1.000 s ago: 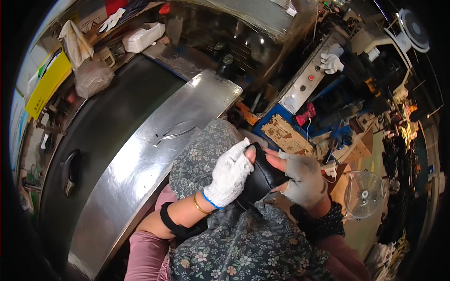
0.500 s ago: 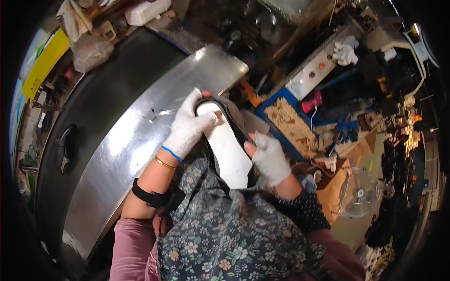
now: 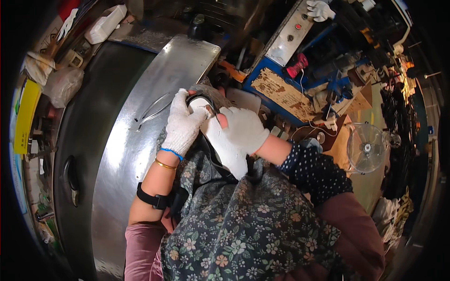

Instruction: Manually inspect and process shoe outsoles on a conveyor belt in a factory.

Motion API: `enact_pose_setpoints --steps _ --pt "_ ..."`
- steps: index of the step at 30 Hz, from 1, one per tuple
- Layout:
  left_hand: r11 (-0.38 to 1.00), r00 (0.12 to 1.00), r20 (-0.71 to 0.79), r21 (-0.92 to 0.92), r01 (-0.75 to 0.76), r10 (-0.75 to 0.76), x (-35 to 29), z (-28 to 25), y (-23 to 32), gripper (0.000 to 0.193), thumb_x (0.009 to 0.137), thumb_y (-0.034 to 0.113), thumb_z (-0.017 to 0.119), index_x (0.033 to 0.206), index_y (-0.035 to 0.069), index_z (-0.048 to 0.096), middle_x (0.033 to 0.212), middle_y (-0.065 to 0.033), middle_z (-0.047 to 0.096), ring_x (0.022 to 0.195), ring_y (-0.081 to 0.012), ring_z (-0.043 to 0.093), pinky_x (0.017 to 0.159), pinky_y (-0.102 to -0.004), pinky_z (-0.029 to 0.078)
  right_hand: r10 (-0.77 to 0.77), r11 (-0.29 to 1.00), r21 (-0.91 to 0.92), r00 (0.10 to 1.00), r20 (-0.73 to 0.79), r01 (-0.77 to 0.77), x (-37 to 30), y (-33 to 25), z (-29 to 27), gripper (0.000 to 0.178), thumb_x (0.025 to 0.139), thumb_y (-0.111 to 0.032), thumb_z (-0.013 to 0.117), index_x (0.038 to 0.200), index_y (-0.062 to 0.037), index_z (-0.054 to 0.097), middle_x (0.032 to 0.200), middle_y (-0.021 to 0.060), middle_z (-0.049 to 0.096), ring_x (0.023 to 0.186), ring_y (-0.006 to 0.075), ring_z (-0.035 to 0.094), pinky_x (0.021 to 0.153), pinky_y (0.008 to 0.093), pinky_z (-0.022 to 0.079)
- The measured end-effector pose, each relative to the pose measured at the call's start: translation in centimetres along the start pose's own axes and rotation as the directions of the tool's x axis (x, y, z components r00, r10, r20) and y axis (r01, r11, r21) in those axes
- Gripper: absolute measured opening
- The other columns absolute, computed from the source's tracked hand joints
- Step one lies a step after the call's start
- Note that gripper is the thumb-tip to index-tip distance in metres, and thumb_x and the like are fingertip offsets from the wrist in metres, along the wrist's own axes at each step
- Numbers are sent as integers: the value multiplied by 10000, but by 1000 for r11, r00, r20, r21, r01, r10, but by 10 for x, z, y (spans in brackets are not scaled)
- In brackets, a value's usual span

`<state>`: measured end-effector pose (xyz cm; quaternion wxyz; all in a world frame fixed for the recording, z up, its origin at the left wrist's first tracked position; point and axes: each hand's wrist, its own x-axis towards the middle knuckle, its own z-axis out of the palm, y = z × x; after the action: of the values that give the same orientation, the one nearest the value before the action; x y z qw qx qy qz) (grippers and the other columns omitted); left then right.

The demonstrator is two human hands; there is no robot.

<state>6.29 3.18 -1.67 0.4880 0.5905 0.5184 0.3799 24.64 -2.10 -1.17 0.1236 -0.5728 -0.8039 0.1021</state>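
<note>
A shoe with a white bottom and a dark upper edge leans bottom-up against my apron. My left hand, in a white glove with bare fingertips, grips its rounded far end, thumb on the white bottom. My right hand, gloved likewise, is closed at the right edge near that end, its thumb pressing at the dark rim. The fingers beneath the shoe are hidden.
A shiny metal worktop with a bent wire piece lies left, beside a dark conveyor-like belt holding a black-handled tool. Right stand a blue-framed machine, a pink spool and a clear fan.
My right hand has moved up and left along the shoe's edge to near its far end. The left hand keeps its grip there. The view has shifted and turned slightly.
</note>
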Motion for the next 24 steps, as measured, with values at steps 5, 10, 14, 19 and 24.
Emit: enact_pose_setpoints --steps 5,10,14,19,24 --pt "997 999 44 77 -21 18 1 -1 -5 447 794 82 651 1212 -15 528 1063 -110 612 954 -169 605 880 -286 485 29 740 623 937 349 -255 -55 42 32 754 1028 -529 329 1438 101 385 1404 327 490 1380 381 431 1154 380 309" --pt "333 993 121 -936 117 -10 -16 -24 -4 494 1001 222 519 1439 4 449 1361 -124 571 1268 -216 530 1106 -347 378 205 638 704 950 235 -312 -40 -5 19 675 1033 -446 418 1430 99 393 1384 336 500 1337 416 468 1118 405 364" --pt "941 974 -169 -327 90 -152 -38 -5 -18 470 1044 301 463 1398 -7 475 1260 -190 587 1173 -282 559 1021 -382 423 393 606 684 900 186 -406 -15 -38 17 638 1021 -394 477 1389 123 410 1237 355 584 1166 453 585 989 447 471" --pt "583 956 -256 802 128 142 -60 -20 5 330 985 244 521 1210 2 533 711 -245 657 636 -452 642 566 -520 522 234 830 505 970 70 -237 -14 -78 4 617 982 -303 519 1397 116 337 953 328 648 808 494 642 718 549 507" --pt "910 905 -320 388 -143 279 -106 -3 -29 395 1053 202 429 1353 -47 488 1089 -234 668 936 -305 668 861 -400 522 164 806 587 981 -106 -72 -39 -60 36 632 985 -285 518 1451 82 302 1032 344 635 843 501 642 735 542 516"
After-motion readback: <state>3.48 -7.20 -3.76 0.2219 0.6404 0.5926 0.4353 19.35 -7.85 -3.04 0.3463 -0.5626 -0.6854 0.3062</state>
